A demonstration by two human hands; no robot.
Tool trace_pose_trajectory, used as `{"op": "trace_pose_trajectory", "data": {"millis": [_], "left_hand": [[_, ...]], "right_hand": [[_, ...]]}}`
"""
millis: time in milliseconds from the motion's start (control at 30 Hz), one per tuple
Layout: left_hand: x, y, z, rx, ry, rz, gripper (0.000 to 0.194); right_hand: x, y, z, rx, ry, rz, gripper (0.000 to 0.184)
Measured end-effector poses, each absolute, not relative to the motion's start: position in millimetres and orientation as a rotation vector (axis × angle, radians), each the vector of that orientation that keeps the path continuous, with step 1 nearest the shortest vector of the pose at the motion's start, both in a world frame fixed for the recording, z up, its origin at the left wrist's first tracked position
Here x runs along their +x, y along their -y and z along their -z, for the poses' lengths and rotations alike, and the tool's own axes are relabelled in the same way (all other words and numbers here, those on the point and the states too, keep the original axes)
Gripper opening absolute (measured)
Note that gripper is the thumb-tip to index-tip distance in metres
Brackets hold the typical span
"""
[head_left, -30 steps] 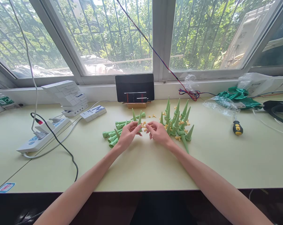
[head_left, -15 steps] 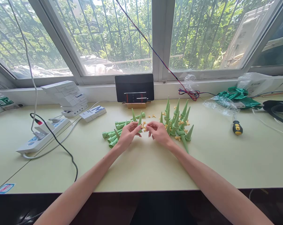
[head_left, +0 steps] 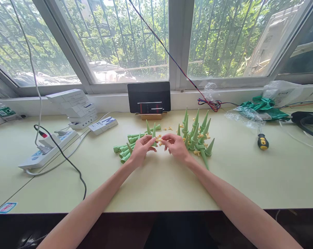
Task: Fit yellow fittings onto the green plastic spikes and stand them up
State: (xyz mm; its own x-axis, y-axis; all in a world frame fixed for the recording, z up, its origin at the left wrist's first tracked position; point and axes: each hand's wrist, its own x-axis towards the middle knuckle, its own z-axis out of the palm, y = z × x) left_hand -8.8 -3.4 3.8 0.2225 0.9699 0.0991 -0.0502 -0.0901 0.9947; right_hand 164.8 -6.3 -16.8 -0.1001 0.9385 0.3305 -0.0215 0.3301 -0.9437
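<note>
My left hand is closed on a green plastic spike, whose pointed tip stands up above the fingers. Between the two hands a small yellow valve meets the spike's side, pinched by my right hand. How far it sits in the spike is hidden by fingers. Left of the hands lie several green tubes, with a few cones among them. Close to the right hand stands a cluster of green spikes, many with yellow valves. Loose yellow valves lie just beyond the hands.
A tablet with a phone before it stands by the window. On the left are a power strip, cables and stacked white boxes. To the right lie a screwdriver, green plastic bag and wire bundle.
My right hand has brought the yellow valve against the spike in my left hand. The spike has shifted slightly left; both arms stay nearly in place.
</note>
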Motion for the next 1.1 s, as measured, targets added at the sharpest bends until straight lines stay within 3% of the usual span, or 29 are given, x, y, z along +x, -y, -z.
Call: {"op": "trace_pose_trajectory", "data": {"millis": [500, 1100], "left_hand": [[-8.4, 3.4, -2.0, 1.411, -0.964, -1.134, 0.030], [-7.2, 4.5, -2.7, 1.437, -0.968, -1.125, 0.030]], "right_hand": [[164.2, 4.5, 18.9, -0.959, 1.460, -1.068, 0.031], [163.2, 7.1, 17.0, -1.026, 1.498, -1.079, 0.045]]}}
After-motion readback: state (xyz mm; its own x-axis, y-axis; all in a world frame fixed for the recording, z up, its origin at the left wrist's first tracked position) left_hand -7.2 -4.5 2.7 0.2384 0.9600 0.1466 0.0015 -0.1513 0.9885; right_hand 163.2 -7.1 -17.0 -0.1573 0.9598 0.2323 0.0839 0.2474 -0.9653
